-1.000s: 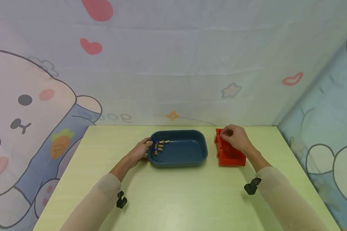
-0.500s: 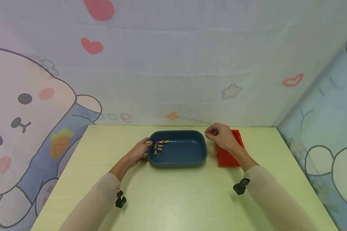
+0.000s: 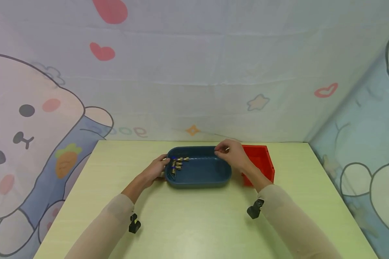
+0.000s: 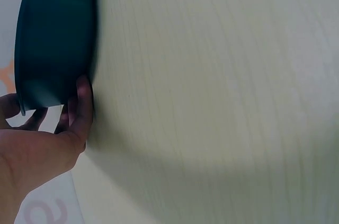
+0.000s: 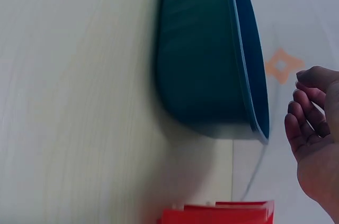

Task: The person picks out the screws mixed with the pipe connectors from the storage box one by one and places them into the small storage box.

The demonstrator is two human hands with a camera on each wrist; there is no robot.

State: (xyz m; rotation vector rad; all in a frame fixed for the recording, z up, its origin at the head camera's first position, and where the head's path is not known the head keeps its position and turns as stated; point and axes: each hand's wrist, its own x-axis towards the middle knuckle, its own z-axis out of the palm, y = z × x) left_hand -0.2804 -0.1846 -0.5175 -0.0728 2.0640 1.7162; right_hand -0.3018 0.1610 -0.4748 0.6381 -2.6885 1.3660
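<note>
A dark blue tray [image 3: 202, 174] sits on the table with several small brass fittings [image 3: 178, 164] at its left end, some with blue parts. My left hand [image 3: 153, 169] grips the tray's left end, thumb at the rim and fingers against the outer wall, as the left wrist view also shows. Over the tray's right end is my right hand [image 3: 231, 153], fingers loosely curled. In the right wrist view that hand [image 5: 315, 123] shows nothing between thumb and fingers. A red bin [image 3: 260, 162] stands just right of the tray, partly hidden by the right forearm.
The pale wood-patterned table [image 3: 194, 223] runs back to a printed cloth [image 3: 194, 72] hanging behind it. Black camera mounts [image 3: 255, 209] sit at both wrists.
My right hand has moved left, from over the red bin to over the tray's right end, uncovering more of the bin. The left hand, tray and fittings stay in place.
</note>
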